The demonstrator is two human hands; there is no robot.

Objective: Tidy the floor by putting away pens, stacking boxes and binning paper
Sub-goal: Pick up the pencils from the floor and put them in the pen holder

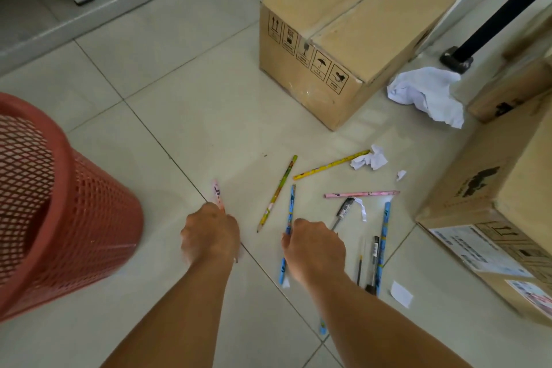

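My left hand (210, 233) is closed around a pink pencil (217, 193) whose end sticks out past the knuckles. My right hand (313, 245) grips a blue pencil (290, 209) that lies along the tiled floor. Loose on the floor in front lie a yellow-green pencil (277, 193), a yellow pencil (330, 165), a pink pencil (361, 194), another blue pencil (383, 236) and black pens (373, 263). A big crumpled white paper (427, 95) and a small one (370, 158) lie further off. A red mesh bin (59, 218) stands at the left.
A taped cardboard box (343, 39) stands ahead; another box (493, 218) is at the right with a third (513, 89) behind it. Small paper scraps (401, 294) lie near the pens. A black furniture leg (457, 57) and a grey wall base (89, 18) bound the far side.
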